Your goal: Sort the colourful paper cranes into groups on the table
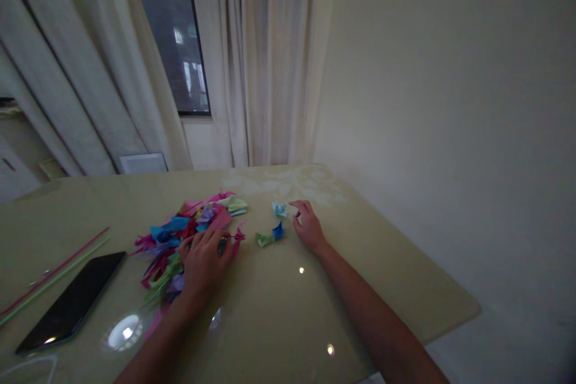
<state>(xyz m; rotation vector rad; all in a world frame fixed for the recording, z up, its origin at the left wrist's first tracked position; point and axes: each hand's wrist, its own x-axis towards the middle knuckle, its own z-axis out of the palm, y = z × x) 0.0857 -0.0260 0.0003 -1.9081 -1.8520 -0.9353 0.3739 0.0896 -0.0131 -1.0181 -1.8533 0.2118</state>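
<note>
My left hand [204,258] reaches over a heap of colourful folded paper [173,225]. Its thumb and forefinger are closed on a pink origami piece [239,235] with thin points, like a paper crane, at the heap's right edge. My right hand [309,228] is to the right with thumb and forefinger apart and nothing between them. Just left of its fingertips is a light blue origami piece [279,209]. A dark blue origami piece [278,231] and a green one [263,240] lie close together between my hands. My palms and some fingers are hidden.
A black tablet or phone [74,300] lies on the glossy table [279,324] at left. Beside it are a pink stick [58,267] and a pale green stick [63,273]. A wall [441,102] borders the table's right side; curtains [274,60] hang behind.
</note>
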